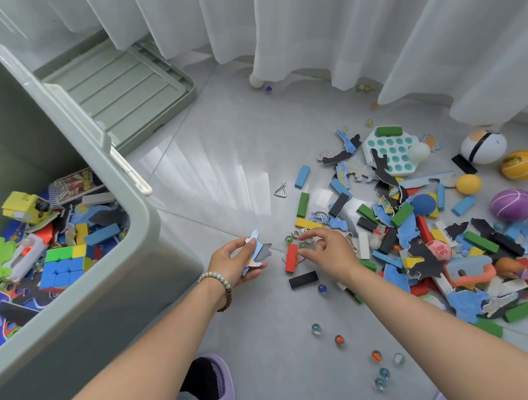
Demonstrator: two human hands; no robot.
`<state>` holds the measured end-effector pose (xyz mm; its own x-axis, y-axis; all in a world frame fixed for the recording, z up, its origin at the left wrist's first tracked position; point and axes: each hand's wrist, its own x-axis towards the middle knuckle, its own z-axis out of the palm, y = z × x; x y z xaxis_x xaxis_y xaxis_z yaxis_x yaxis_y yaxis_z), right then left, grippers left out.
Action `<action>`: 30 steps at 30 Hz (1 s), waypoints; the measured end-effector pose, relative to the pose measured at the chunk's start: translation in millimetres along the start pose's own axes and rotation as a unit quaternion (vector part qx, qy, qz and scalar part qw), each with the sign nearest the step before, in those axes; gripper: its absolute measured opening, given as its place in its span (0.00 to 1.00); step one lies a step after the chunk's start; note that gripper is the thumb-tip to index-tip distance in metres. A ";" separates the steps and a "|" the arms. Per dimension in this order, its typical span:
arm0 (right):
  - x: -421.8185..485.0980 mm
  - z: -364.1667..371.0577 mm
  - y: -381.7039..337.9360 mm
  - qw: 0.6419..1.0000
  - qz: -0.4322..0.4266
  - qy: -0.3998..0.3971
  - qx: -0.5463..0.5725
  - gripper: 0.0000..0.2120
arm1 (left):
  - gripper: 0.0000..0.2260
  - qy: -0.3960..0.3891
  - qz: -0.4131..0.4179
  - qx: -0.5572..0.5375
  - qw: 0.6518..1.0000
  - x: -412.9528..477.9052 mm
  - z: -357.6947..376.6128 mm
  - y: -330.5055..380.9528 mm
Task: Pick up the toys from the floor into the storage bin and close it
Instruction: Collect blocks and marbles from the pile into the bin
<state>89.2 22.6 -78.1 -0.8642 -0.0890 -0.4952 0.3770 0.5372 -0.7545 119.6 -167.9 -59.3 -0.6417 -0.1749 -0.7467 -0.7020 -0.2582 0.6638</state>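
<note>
On the grey tiled floor, toys lie scattered right of the open storage bin; the left hand grips gathered puzzle pieces, freeing the right hand, fingers spread, to gather more.

Single wide-angle view worn on the head, facing forward and tilted steeply down onto the floor. Close in: left forearm and right forearm entering from the bottom edge, storage bin filling the left of the frame, curtains across the top.
</note>
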 end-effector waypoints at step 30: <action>21.8 31.7 -13.7 0.995 0.072 0.073 -0.018 0.06 | 0.09 0.027 0.015 -0.025 0.999 1.5 -9.4 12.2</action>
<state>75.8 -13.3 -92.2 -0.8424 0.1121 -0.5270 0.4902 0.5656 -0.6632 112.9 -180.2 -52.7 -0.6433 -0.2330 -0.7293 -0.6662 -0.2991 0.6832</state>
